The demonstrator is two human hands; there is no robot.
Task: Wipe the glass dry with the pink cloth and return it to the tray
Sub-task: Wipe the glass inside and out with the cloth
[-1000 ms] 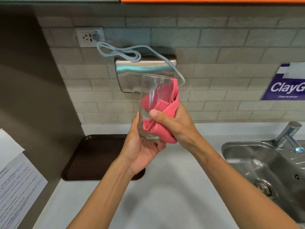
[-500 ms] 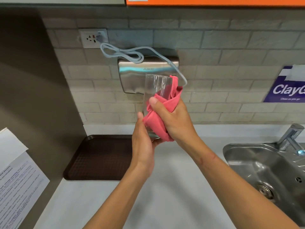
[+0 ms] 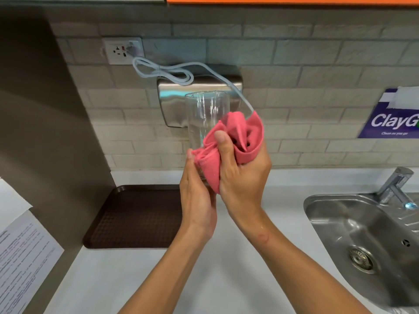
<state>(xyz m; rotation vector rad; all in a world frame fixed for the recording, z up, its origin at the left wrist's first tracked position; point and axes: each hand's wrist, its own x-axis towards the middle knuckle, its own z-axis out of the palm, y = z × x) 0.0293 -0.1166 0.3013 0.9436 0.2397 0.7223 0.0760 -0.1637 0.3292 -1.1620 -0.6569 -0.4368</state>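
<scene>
A white counter (image 3: pixel 140 275) runs below a wall of pale grey tiles (image 3: pixel 294 71). A steel hand dryer (image 3: pixel 174 103) is mounted on the tiles. Its grey cord (image 3: pixel 163 72) loops across the dryer's top and plugs into a white socket (image 3: pixel 122 51) up and to the left. A steel sink (image 3: pixel 371 243) with a round drain (image 3: pixel 362 259) is set in the counter at right, a tap (image 3: pixel 395 185) at its back edge. A purple sign (image 3: pixel 392 116) is on the wall at far right. Printed paper (image 3: pixel 20 257) lies at the left edge. An orange strip (image 3: pixel 292 0) runs along the top.

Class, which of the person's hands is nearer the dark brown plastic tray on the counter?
Left. The left hand hangs above the dark brown plastic tray's right edge; the right hand is farther right.
</scene>
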